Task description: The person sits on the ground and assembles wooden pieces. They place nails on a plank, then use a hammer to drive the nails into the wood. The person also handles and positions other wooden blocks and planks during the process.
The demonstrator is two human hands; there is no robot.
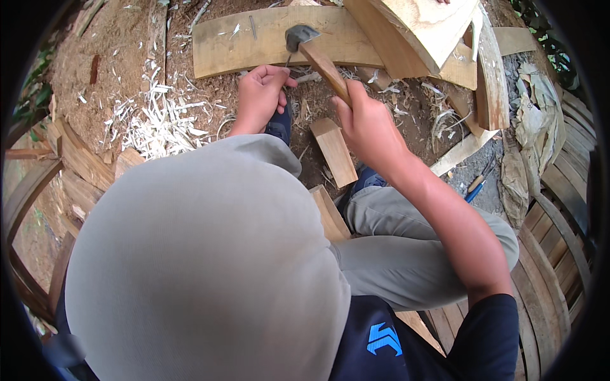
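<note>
My right hand (372,124) is wrapped round the wooden handle of a hammer (327,71). Its dark metal head lies over a curved, pale wooden plank (219,47) on the ground. Just below the head, my left hand (262,94) is closed in a pinch near the plank's near edge. A thin dark shaft, like a nail (288,60), rises from those fingers toward the hammer head; its lower end is hidden. Another nail-like piece (253,26) lies on the plank. Between my feet stands a short wooden block (335,152).
A large, thick piece of shaped wood (416,38) rests across the plank at the upper right. Wood shavings (159,120) are heaped at left. A blue-handled tool (473,192) lies on the ground at right, near slatted wood (546,273). My grey-trousered knee (203,254) fills the lower left.
</note>
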